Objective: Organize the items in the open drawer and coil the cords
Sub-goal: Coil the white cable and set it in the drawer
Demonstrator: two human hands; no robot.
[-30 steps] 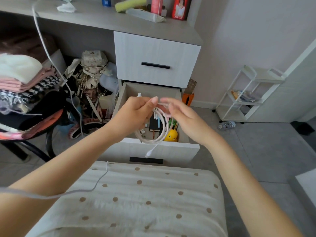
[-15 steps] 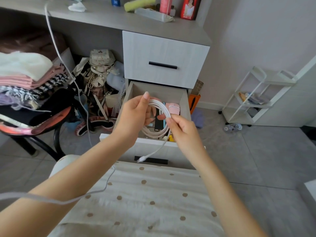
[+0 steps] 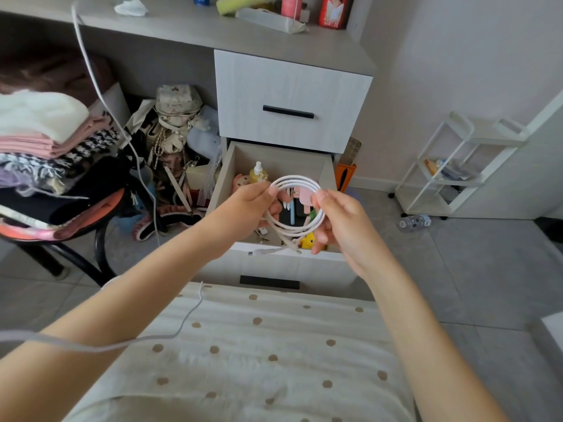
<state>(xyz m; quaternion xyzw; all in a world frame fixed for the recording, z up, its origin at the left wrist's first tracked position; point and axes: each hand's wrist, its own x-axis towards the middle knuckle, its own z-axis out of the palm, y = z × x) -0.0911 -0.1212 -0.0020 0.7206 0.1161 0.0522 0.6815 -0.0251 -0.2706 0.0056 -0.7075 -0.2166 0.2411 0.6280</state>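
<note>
A white cord (image 3: 297,181) is wound into a round coil of several loops and hangs in the air over the open drawer (image 3: 221,178). My left hand (image 3: 246,208) pinches the coil's left side and my right hand (image 3: 338,226) grips its right side. The cord's loose end with its plug (image 3: 259,252) dangles over the drawer's front edge. Inside the drawer lie a small yellow bottle (image 3: 258,173), a pink item (image 3: 304,194), a blue pen (image 3: 292,211) and a yellow toy (image 3: 308,240), partly hidden by my hands.
A second thin white cable (image 3: 100,95) runs from the desk top down across a dotted cushion (image 3: 259,345) at the bottom. A chair with stacked clothes (image 3: 45,141) stands left, bags (image 3: 176,123) crowd under the desk, and a white rack (image 3: 451,166) stands right.
The coil has been rounded out and turned to face me. My right hand moved up from the dangling end to grip the coil's right side. The view shifted closer.
</note>
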